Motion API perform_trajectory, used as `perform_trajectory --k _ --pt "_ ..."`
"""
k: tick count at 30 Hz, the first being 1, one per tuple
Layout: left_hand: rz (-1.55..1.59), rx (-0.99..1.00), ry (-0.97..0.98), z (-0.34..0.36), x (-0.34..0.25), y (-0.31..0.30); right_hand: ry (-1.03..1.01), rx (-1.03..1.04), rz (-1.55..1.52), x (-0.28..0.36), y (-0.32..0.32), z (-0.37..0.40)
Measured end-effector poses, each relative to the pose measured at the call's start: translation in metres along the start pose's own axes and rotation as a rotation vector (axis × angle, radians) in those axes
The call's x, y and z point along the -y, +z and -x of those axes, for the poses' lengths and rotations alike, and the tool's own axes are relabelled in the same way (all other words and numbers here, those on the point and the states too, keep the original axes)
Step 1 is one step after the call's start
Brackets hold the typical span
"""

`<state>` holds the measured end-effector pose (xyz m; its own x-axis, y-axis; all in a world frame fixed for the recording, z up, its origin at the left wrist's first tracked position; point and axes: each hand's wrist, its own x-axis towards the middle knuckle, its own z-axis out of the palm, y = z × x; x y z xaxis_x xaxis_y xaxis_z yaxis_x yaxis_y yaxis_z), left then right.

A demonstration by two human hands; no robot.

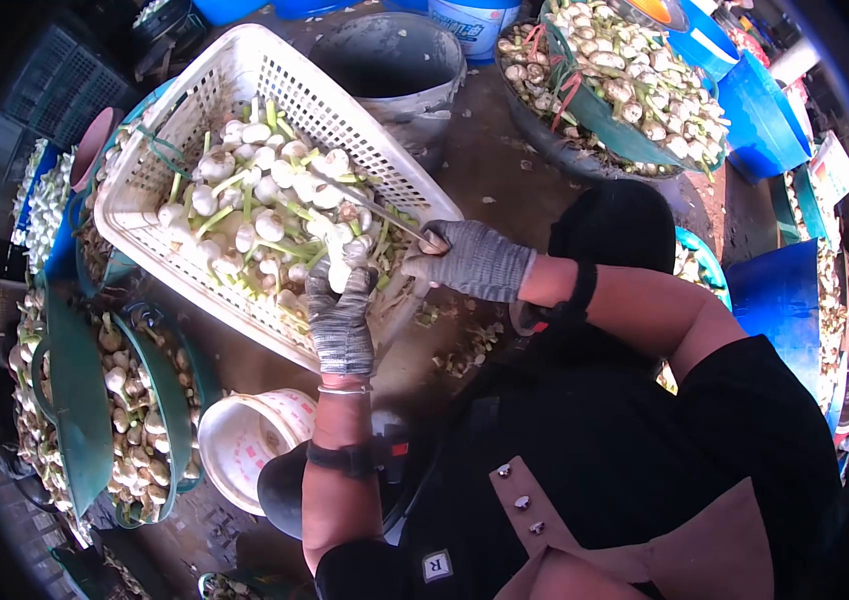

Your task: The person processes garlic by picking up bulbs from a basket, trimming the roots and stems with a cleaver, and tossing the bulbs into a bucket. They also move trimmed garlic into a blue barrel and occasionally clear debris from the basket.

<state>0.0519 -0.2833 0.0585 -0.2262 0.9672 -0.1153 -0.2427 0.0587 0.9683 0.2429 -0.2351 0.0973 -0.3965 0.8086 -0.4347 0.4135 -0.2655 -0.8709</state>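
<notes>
My left hand [342,322], in a grey knit glove, is closed on a white garlic bulb [338,272] at the near side of a white perforated plastic basket [275,65]. In my right hand [473,260], gloved the same way, is a knife; its thin blade [370,203] points up and left over the basket, a little above the held bulb. The knife's handle is mostly hidden in my fingers. Many peeled garlic bulbs [263,190] with short green stems fill the basket below both hands.
A grey bucket [435,98] stands behind the basket. Heaped garlic fills a large tub [605,80] at back right and green containers [160,400] at left. A white pail [245,450] sits near my left forearm. Blue tubs [765,120] stand at right. Garlic scraps [470,350] litter the floor.
</notes>
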Motion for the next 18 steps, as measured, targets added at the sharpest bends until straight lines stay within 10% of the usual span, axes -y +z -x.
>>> perform_trajectory --k 3,8,11,15,17,18 --pt "-0.101 0.042 0.049 0.0 0.008 -0.007 -0.513 -0.056 0.67 0.008 -0.013 0.015" --pt "-0.317 -0.031 0.106 0.007 -0.01 0.006 -0.485 0.028 0.814 -0.013 -0.016 0.003" --pt "-0.214 -0.087 0.027 -0.015 0.035 -0.019 0.124 0.177 0.464 -0.031 -0.036 -0.01" --pt "0.292 0.04 -0.241 -0.011 0.015 -0.017 0.205 -0.062 0.381 -0.078 -0.032 -0.027" --pt "0.4 0.068 -0.312 -0.007 0.007 -0.012 -0.429 0.007 0.58 -0.022 -0.028 0.001" --pt "0.051 0.136 -0.02 -0.002 0.011 -0.017 -0.43 0.002 0.576 -0.008 -0.026 0.007"
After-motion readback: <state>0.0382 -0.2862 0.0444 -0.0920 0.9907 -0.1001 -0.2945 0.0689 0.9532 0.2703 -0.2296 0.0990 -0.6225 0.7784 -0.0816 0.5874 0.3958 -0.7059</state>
